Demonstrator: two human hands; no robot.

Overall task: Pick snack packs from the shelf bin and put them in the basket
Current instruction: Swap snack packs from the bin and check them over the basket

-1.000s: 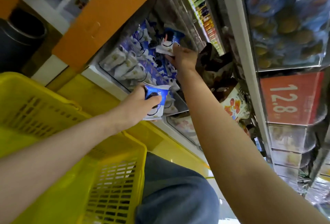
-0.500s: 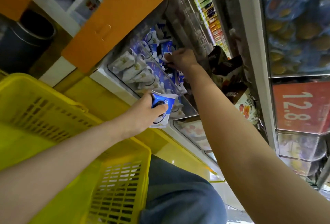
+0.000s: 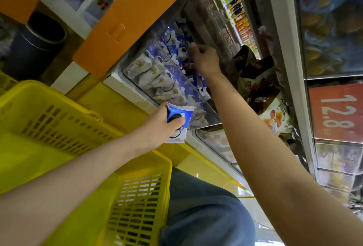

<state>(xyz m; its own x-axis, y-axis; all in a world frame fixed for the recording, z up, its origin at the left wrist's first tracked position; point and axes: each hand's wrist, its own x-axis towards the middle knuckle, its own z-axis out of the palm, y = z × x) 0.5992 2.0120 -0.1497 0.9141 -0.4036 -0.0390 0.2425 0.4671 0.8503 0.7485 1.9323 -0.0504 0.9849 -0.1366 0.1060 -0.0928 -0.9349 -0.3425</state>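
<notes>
While gripping the blue snack pack (image 3: 179, 122) with the thumb over its printed face and the fingers curled behind, as shown at the left hand (image 3: 157, 128) just outside the near corner of the clear shelf bin (image 3: 211, 115), carry down and across to the yellow basket (image 3: 49, 96) and let go only once past its rim. Keep the hold on the body of the pack rather than on the crimped end, judged the likelier place to slip. Note the right hand (image 3: 205, 59) reaching deeper into the same bin, knuckles up, fingers curled among the blue and white packs; cannot tell whether pinching one or closed on nothing. Lift any chosen pack up over the clear front wall before drawing back, so as not to drag neighbours out. For edges, mind the top edge of that front wall, running just under the right forearm, and the orange panel (image 3: 125, 22) just beside the bin, together leaving a narrow mouth. Beware also the brown bags (image 3: 255, 80) near the right wrist in the next compartment. For open room, use the gap between bin front and basket, bounded below by a knee in blue cloth (image 3: 206, 212), and aim for the bare yellow inside of the basket showing beyond the left forearm.
</notes>
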